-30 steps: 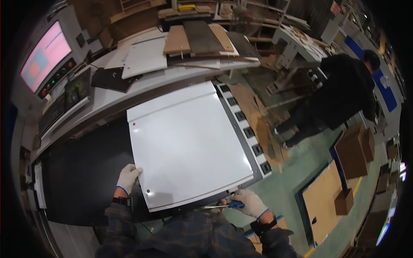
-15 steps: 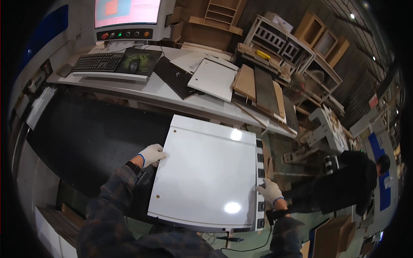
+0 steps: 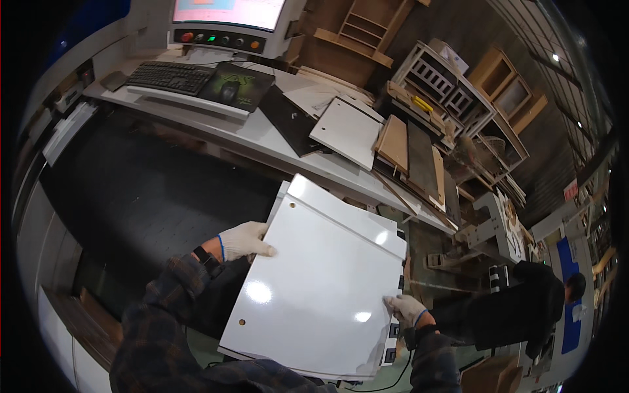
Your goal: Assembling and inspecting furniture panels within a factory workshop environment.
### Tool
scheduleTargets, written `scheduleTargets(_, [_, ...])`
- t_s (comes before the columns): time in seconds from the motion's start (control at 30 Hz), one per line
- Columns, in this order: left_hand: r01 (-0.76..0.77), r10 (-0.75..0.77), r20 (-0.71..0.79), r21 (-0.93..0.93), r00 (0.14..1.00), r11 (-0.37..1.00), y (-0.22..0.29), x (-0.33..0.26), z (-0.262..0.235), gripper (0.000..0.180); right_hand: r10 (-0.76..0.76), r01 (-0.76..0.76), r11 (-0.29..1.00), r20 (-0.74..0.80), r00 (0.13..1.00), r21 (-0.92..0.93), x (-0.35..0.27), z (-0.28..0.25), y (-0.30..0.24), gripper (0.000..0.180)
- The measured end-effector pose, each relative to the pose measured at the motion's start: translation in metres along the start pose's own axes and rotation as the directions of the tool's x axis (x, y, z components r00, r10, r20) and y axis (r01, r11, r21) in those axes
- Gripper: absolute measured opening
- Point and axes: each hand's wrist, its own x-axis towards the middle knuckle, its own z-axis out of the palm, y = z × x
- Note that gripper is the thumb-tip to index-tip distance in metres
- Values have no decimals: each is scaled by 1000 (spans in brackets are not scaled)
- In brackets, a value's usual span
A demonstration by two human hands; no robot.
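Observation:
A glossy white board (image 3: 321, 275) lies tilted in front of me, with a groove near its far edge and two drilled holes along its left side. My left hand (image 3: 246, 241), in a white knitted glove, grips the board's left edge, thumb on top and the other fingers hidden below. At the right edge my gloved right hand (image 3: 407, 309) is closed on the board too, its fingertips partly hidden. Another white panel edge (image 3: 278, 196) shows beneath the board at its far left corner. Black roller blocks (image 3: 393, 330) line the right side.
A black conveyor belt (image 3: 151, 190) stretches to the left. Behind it, a white bench (image 3: 180, 108) carries a keyboard (image 3: 171, 77), a mouse (image 3: 229, 90) and stacked boards (image 3: 347, 131), below a monitor (image 3: 226, 12). A person in dark clothes (image 3: 517, 308) stands at the right.
Between my hands the board has swung clockwise and shifted right and toward me, its far edge lifting off a panel beneath. My view has turned slightly left.

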Motion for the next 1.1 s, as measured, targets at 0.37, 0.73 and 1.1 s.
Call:
scheduleTargets(0.37, [-394, 497, -16, 587, 868, 707, 230, -61, 24, 64, -623, 708, 694, -599, 503, -127, -170, -117, -81, 39])
scheduleTargets(0.73, [-648, 827, 139, 696, 546, 311, 182, -63, -6, 16, -849, 762, 517, -344, 400, -390, -175, -46, -76, 26])
scheduleTargets(1.1, [-209, 844, -44, 961, 534, 183, -49, -23, 28, 12, -533, 470, 844, -494, 687, -257, -12, 11, 20, 37])
